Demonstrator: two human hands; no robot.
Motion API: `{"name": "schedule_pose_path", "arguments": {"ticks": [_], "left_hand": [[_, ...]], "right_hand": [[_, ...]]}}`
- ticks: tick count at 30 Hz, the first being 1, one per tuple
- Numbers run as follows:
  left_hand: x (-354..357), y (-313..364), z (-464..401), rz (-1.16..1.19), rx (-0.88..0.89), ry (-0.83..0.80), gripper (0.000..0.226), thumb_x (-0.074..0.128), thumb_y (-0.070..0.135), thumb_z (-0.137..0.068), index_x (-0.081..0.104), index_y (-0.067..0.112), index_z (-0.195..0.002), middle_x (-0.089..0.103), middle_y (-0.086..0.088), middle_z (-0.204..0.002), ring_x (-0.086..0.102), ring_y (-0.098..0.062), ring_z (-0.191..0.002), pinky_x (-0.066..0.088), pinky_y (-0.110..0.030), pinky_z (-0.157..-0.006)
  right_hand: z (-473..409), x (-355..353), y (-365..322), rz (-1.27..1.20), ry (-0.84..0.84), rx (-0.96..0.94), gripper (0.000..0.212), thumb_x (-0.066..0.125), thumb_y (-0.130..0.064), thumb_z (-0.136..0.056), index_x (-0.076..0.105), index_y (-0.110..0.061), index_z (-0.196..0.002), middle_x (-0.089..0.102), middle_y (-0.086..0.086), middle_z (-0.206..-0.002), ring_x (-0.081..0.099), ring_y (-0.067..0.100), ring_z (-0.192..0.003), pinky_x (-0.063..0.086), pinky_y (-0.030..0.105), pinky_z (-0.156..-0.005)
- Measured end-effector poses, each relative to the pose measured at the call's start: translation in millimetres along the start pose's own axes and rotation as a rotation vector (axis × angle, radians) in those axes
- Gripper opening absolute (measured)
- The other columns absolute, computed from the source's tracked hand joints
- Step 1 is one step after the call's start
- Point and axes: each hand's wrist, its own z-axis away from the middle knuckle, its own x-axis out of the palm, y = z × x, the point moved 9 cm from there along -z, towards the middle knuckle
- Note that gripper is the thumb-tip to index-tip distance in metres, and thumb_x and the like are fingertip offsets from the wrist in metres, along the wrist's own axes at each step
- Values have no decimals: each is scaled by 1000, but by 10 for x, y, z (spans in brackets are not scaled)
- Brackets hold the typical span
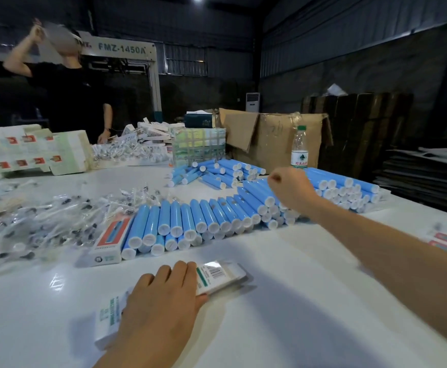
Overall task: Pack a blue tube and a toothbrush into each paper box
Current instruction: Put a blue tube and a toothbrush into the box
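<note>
Blue tubes (209,216) look light, stiff and roll-prone; I'd grip one mid-barrel. My right hand (290,189) hovers curled, seemingly empty; my left hand (164,293) presses a paper box (217,274) flat.

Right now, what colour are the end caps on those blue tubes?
White, on the blue tubes; the head view shows them clearly.
</note>
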Motion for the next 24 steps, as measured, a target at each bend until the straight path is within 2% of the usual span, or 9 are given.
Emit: {"name": "schedule_pose_path", "arguments": {"ticks": [2, 5, 9, 11, 13, 14, 17, 21, 24], "left_hand": [[102, 10, -32, -6, 27, -37, 64, 16, 57, -97, 10, 20, -148, 28, 4, -143, 33, -18, -124, 30, -33, -96], [158, 17, -101, 7, 31, -82, 66, 18, 58, -97, 5, 18, -148, 22, 3, -143, 29, -19, -126, 27, -35, -97], [222, -4, -99, -16, 7, -152, 72, 21, 60, -95, 3, 16, -149, 21, 0, -144, 28, -20, -128, 26, -37, -97], [196, -3, -121, -12, 16, -185, 78, 35, 64, -91, 18, 13, -148, 32, -5, -139, 38, -22, -122, 32, -40, -94], [115, -28, -122, 39, -8, -209, 86, 65, 68, -71, 52, 6, -131, 55, -12, -117, 58, -26, -97, 46, -44, -76], [74, -18, -116, 53, -1, -192, 87, 65, 68, -71, 52, 6, -131, 55, -12, -117, 57, -26, -98, 46, -44, -76], [187, 1, -74, 36, 35, -123, 75, 25, 62, -94, 4, 15, -149, 21, 0, -143, 28, -22, -126, 25, -40, -97], [176, -44, -110, 38, 7, -77, 68, 16, 59, -96, 0, 18, -148, 19, 3, -142, 26, -21, -125, 24, -36, -98], [69, -98, -106, 20, -29, 11, 65, 14, 59, -95, 5, 20, -146, 26, 4, -139, 31, -18, -120, 27, -33, -94]], "right_hand": [[-387, -150, 146, 250, 41, 0, 20, 42, -5, -93, 61, -4, -93, 59, 11, -86, 50, 22, -70, 34, 26, -53], [-818, -195, 453, 578, 45, 60, 21, 51, -9, -90, 59, -1, -107, 59, 17, -105, 55, 31, -92, 44, 34, -67], [-1060, 63, 895, 677, -131, 251, 29, 47, -17, -90, 56, -9, -116, 56, 11, -110, 53, 29, -95, 42, 39, -72], [-1115, 150, 984, 697, -151, 279, 30, 47, -20, -89, 56, -12, -117, 57, 11, -119, 56, 31, -101, 41, 39, -71], [-1139, 153, 991, 708, -143, 301, 30, 48, -23, -89, 56, -13, -116, 58, 10, -119, 56, 29, -98, 41, 38, -71], [-1143, 151, 977, 706, -155, 306, 30, 49, -25, -89, 56, -13, -115, 58, 9, -119, 54, 28, -95, 40, 38, -71], [-1095, 166, 913, 699, -206, 302, 21, 50, -25, -88, 54, -14, -105, 58, 9, -113, 52, 27, -87, 41, 35, -71], [-985, -4, 691, 582, -73, 250, 14, 55, -19, -85, 57, -7, -91, 53, 4, -79, 52, 24, -71, 43, 31, -64], [-769, -303, 371, 303, 88, 199, 15, 58, -21, -83, 57, -6, -86, 55, 5, -75, 48, 17, -58, 34, 25, -50]]}}
